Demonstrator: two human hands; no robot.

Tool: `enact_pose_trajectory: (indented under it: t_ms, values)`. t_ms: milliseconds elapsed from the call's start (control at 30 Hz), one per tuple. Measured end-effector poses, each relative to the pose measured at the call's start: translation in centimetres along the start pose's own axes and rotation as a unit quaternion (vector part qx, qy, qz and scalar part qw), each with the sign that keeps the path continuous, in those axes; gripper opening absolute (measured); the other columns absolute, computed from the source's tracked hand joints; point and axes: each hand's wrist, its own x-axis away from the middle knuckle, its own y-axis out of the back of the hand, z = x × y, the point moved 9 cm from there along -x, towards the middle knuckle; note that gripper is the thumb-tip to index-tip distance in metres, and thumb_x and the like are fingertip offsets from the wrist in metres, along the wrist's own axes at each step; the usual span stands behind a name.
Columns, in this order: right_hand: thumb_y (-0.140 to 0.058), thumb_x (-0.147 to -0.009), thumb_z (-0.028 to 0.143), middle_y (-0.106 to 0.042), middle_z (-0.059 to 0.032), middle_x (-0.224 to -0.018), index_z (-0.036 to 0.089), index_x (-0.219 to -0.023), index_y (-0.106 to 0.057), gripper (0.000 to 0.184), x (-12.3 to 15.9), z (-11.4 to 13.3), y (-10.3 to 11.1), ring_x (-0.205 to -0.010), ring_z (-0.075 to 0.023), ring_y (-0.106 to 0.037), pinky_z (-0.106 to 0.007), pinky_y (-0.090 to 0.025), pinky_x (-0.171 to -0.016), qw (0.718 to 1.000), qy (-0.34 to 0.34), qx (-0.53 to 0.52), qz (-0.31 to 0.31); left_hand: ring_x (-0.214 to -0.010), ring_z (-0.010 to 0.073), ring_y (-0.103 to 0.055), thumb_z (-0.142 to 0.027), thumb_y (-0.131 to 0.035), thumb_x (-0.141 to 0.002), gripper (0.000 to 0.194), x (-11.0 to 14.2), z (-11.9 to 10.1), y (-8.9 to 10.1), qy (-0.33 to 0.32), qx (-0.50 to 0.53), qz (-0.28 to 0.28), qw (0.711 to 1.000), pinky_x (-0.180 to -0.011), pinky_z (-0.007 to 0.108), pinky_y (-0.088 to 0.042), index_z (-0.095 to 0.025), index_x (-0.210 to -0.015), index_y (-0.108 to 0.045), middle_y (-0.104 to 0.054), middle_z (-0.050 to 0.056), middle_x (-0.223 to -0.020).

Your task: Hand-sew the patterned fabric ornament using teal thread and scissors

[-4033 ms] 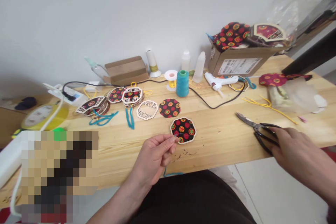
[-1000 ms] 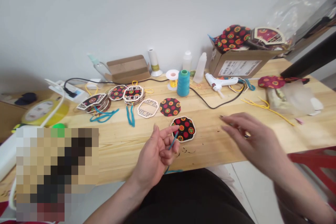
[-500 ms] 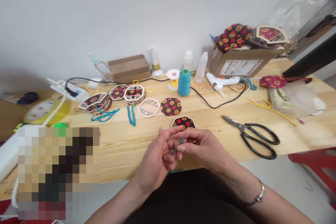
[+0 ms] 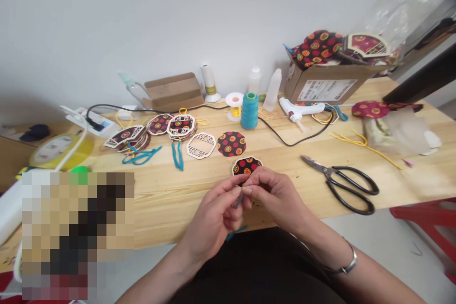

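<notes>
Over the near edge of the bench [image 4: 167, 199], a short length of teal cord [image 4: 239, 201] sits right where the two hands meet, so neither is clearly nearer to it. On one side the left hand [image 4: 215, 213] pinches it between thumb and forefinger, the other fingers curled beneath; on the other, the right hand [image 4: 280, 197] has thumb and forefinger pressed together at the same spot, apparently on the cord's upper end, though the fingertips hide exactly what each takes. Its visible stretch slants from those tips down and a little leftward, toward the wearer. A teal strand [image 4: 235, 233] below may be its tail; the curled fingers hide any join. Directly beyond the fingertips lies a black floral fabric piece [image 4: 247, 166] in a scalloped wooden rim, partly covered by the hands. Black-handled scissors [image 4: 329, 170] lie to the right, outside either grip, blades pointing away and leftward. As for writing, the cardboard carton [image 4: 294, 83] at back right carries a white label [image 4: 327, 90] with print too small to read. No brand can be made out on the cone of teal thread [image 4: 249, 114] or the white hot glue gun [image 4: 306, 109].
</notes>
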Motion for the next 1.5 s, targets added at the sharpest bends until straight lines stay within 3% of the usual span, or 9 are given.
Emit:
enact_pose_trajectory:
  t_ms: [133, 500, 800, 900, 1000, 1067, 1233, 1333, 1500]
  values:
    - [-0.062, -0.079, 0.016, -0.054, 0.0028, -0.067, 0.017, -0.064, -0.059, 0.015, -0.1, 0.5, 0.8, -0.065, -0.0092, -0.050, -0.022, -0.039, -0.061, 0.998, 0.036, 0.039, -0.040, -0.048, 0.0054, -0.023, -0.019, -0.060, -0.080, 0.027, -0.1, -0.1, 0.1, -0.009, 0.000, -0.001, 1.000, -0.044, 0.019, -0.018, -0.013, -0.107, -0.060, -0.036, -0.007, -0.056]
    - [-0.061, -0.080, 0.016, -0.053, 0.0025, -0.067, 0.017, -0.064, -0.059, 0.016, 0.0, 0.9, 0.8, -0.065, -0.0093, -0.050, -0.022, -0.039, -0.060, 0.995, 0.055, 0.076, -0.036, -0.047, 0.0050, -0.031, -0.024, -0.060, -0.082, 0.012, -0.1, 0.1, 0.2, -0.013, -0.097, 0.005, 0.995, -0.045, 0.020, -0.022, -0.015, -0.088, -0.061, -0.041, -0.006, -0.057]
    - [-0.058, -0.081, 0.013, -0.055, 0.0011, -0.072, 0.018, -0.067, -0.059, 0.015, 0.1, 1.2, 0.5, -0.069, -0.0106, -0.053, -0.023, -0.042, -0.063, 0.994, 0.062, 0.085, -0.016, -0.047, 0.0051, -0.033, -0.027, -0.062, -0.078, 0.015, -0.1, 0.0, 0.3, -0.028, -0.145, -0.006, 0.989, -0.044, 0.020, -0.021, -0.013, -0.072, -0.063, -0.050, -0.002, -0.062]
    - [-0.060, -0.080, 0.015, -0.057, 0.0007, -0.070, 0.018, -0.067, -0.060, 0.013, 0.0, 2.2, 2.5, -0.066, -0.0112, -0.053, -0.024, -0.043, -0.062, 0.988, 0.087, 0.094, -0.086, -0.046, 0.0042, -0.034, -0.026, -0.064, -0.077, 0.015, 0.0, -0.4, 0.6, -0.035, -0.131, -0.018, 0.991, -0.043, 0.020, -0.021, -0.013, -0.069, -0.064, -0.056, 0.001, -0.064]
    - [-0.060, -0.082, 0.019, -0.057, 0.0001, -0.069, 0.019, -0.069, -0.059, 0.013, 0.7, 3.6, 6.2, -0.064, -0.0123, -0.052, -0.026, -0.042, -0.061, 0.956, 0.125, 0.141, -0.223, -0.046, 0.0027, -0.034, -0.024, -0.068, -0.073, 0.013, 0.2, -1.8, 1.6, -0.075, -0.070, -0.056, 0.993, -0.043, 0.019, -0.022, -0.012, -0.069, -0.065, -0.059, 0.002, -0.068]
    - [-0.060, -0.082, 0.019, -0.057, -0.0004, -0.070, 0.019, -0.071, -0.060, 0.012, 1.2, 4.2, 7.2, -0.064, -0.0127, -0.051, -0.027, -0.041, -0.060, 0.933, 0.152, 0.205, -0.254, -0.047, 0.0026, -0.035, -0.022, -0.071, -0.070, 0.012, 0.2, -2.6, 2.2, -0.105, -0.032, -0.077, 0.991, -0.043, 0.018, -0.023, -0.011, -0.069, -0.066, -0.059, 0.003, -0.068]
    - [-0.056, -0.085, 0.016, -0.058, -0.0041, -0.077, 0.018, -0.078, -0.065, 0.011, 1.9, 3.4, 3.7, -0.075, -0.0155, -0.051, -0.028, -0.042, -0.066, 0.902, 0.212, 0.366, -0.086, -0.050, 0.0031, -0.036, -0.021, -0.073, -0.069, 0.012, 0.1, -3.1, 2.9, -0.124, 0.008, -0.095, 0.988, -0.043, 0.016, -0.026, -0.010, -0.069, -0.067, -0.058, 0.003, -0.067]
    - [-0.051, -0.086, 0.011, -0.059, -0.0065, -0.085, 0.018, -0.087, -0.064, 0.015, 2.7, 2.5, 1.0, -0.081, -0.0187, -0.047, -0.032, -0.040, -0.069, 0.844, 0.255, 0.472, 0.001, -0.050, 0.0029, -0.036, -0.021, -0.072, -0.070, 0.012, 0.0, -2.9, 2.7, -0.120, 0.014, -0.092, 0.988, -0.043, 0.016, -0.026, -0.010, -0.069, -0.067, -0.057, 0.003, -0.067]
    - [-0.048, -0.086, 0.010, -0.058, -0.0079, -0.087, 0.016, -0.087, -0.061, 0.014, 3.5, 2.2, -1.1, -0.084, -0.0216, -0.045, -0.036, -0.036, -0.069, 0.745, 0.306, 0.588, 0.067, -0.049, 0.0027, -0.036, -0.021, -0.072, -0.070, 0.013, 0.0, -2.7, 2.7, -0.115, 0.015, -0.094, 0.989, -0.042, 0.015, -0.027, -0.010, -0.069, -0.067, -0.057, 0.003, -0.067]
